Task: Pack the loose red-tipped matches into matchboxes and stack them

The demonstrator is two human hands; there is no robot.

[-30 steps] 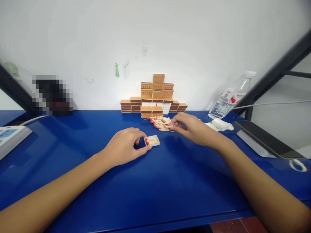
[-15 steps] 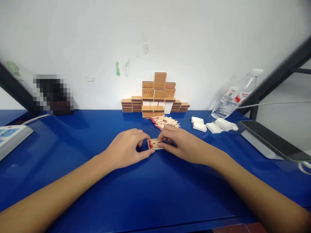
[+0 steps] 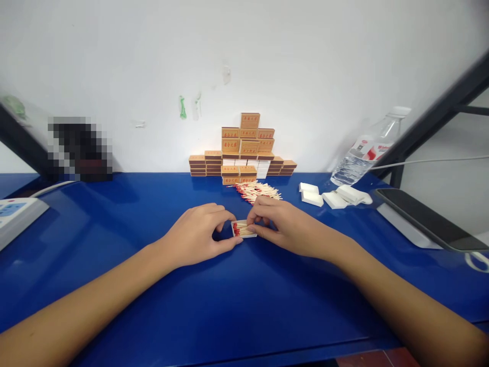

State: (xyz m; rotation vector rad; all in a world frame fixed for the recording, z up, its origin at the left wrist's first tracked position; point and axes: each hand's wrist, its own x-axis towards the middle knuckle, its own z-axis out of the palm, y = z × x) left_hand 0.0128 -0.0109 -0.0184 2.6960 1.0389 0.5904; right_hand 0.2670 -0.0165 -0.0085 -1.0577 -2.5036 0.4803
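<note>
The right hand [image 3: 280, 224] had moved from the match pile [image 3: 263, 191] to the tray [image 3: 250, 236]. Open worktop [image 3: 237, 300] stretched toward the near edge. On the left hand [image 3: 202, 232], slightly parted fingers held the tray's left end; the right's, nearly closed over matchsticks [image 3: 241, 229] inside, hid their grip. Laying each flat, head leftward, seemed best.

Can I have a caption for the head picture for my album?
Left hand holds a small tray, right hand at its matches, matchboxes stacked behind.
</note>
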